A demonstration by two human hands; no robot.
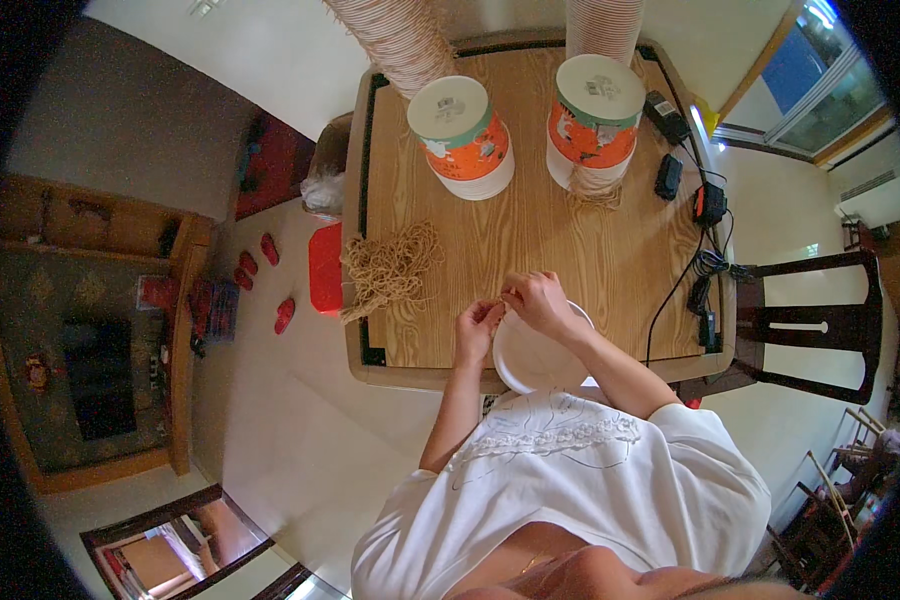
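Note:
A white round tub or paper bucket (542,350) stands between my forearms at the table's near edge. Both my hands meet at its far left rim. My left hand (481,325) is closed in a pinch beside the rim. Just right of it, my right hand (538,301) also has its fingers pinched together, its forearm crossing over the bucket. What sits between the fingertips is too small to make out. To the left, a loose heap of tan twine (392,268) lies on the wooden table (480,240), some strands hanging past its edge.
Two orange, green and white paper buckets (460,135) (596,110) stand at the back, tall ribbed stacks (395,40) behind them. Black adapters (708,205) and cables run along the right edge. A dark chair (810,325) stands right; a red stool (326,270) left.

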